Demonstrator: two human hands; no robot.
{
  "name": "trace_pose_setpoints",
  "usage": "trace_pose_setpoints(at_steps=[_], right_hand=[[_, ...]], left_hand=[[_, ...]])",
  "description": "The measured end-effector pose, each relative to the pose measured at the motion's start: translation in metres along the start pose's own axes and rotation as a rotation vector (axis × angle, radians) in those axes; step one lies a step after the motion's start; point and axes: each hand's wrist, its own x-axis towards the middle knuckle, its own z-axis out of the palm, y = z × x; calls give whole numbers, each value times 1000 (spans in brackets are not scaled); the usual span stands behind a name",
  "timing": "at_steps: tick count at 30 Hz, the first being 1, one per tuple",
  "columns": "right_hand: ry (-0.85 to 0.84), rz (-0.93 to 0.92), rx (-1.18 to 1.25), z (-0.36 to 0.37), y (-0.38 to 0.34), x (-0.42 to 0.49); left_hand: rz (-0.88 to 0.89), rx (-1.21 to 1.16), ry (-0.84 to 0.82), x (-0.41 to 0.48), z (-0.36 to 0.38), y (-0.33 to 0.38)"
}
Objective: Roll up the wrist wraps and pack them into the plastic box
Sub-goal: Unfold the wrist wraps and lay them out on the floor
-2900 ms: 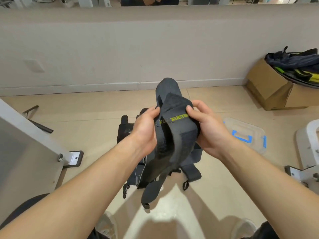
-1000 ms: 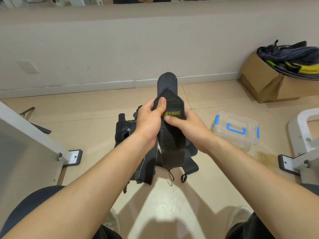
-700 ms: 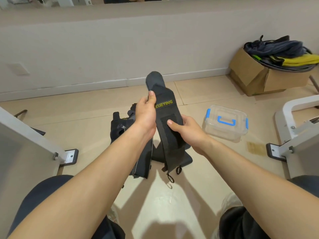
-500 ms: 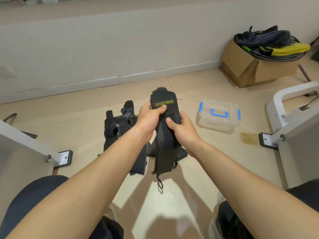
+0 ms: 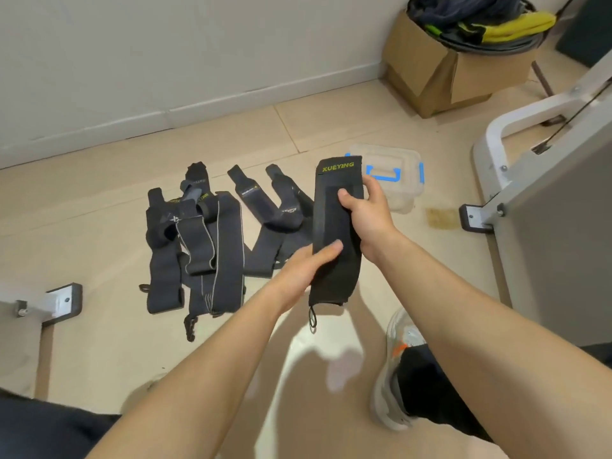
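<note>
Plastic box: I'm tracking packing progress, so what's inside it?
The box is closed; through the clear plastic no dark wrap shows inside. Its left end is hidden behind the held wrap and the right hand.

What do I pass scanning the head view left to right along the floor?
Grey frame foot → pile of loose wrist wraps → held wrist wrap → plastic box → white machine frame.
</note>
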Motion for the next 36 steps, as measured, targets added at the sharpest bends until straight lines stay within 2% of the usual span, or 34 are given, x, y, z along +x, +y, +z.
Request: trace_pose_setpoints(at_steps=[3,9,15,26,31,33,36], right_hand=[[47,3,-11,-12,-1,29],[125,4,-60,-38,3,89],[111,52,-260,-54,36,152],[22,139,-428,-23,136,256],[150,160,-715,-12,167,264],[203,167,-824,-18,183,241],[222,83,-1104,-40,211,190]], left_hand=[[-71,246,-40,16,1,-38],[-287,371,-153,48,-2,-100],[-417,161,23,91,2,-144],[-413,328,206,174,2,-197],[-423,352,227,192,-6,-206],[-437,372,253,193,-7,-204],[-473,362,303,186,-10,-202]])
